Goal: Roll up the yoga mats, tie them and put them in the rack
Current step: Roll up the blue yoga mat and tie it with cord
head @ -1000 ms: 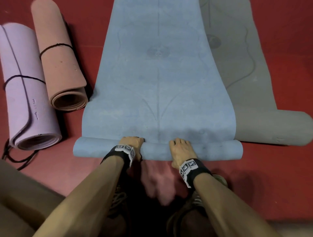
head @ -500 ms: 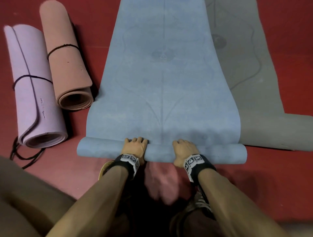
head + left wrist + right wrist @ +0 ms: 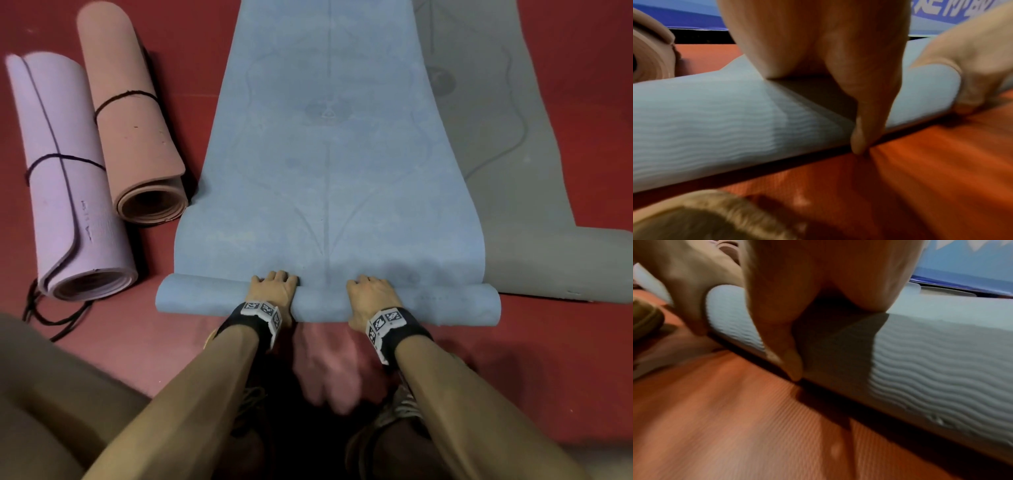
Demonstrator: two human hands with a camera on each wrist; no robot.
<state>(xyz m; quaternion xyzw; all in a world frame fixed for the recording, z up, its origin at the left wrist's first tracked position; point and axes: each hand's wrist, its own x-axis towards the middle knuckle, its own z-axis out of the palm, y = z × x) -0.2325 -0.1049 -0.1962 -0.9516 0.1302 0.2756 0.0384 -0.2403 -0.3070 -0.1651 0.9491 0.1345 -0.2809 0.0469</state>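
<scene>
A blue yoga mat (image 3: 325, 171) lies unrolled on the red floor, its near end wound into a thin roll (image 3: 205, 298). My left hand (image 3: 274, 291) and right hand (image 3: 371, 296) grip that roll side by side near its middle. The fingers curl over the top and the thumbs press its near side. In the left wrist view my left thumb (image 3: 865, 129) reaches down the blue roll (image 3: 715, 121) to the floor. In the right wrist view the right thumb (image 3: 785, 345) does the same on the roll (image 3: 931, 361).
A grey mat (image 3: 513, 154) lies under the blue one's right edge, its near end rolled (image 3: 565, 267). At the left lie a lilac rolled mat (image 3: 68, 188) and a pink rolled mat (image 3: 137, 137), each tied with black cord. Loose black cord (image 3: 51, 318) lies by the lilac one. My shoes are below the roll.
Both hands have slid forward over the top of the blue roll, and the roll has turned a little way up the mat.
</scene>
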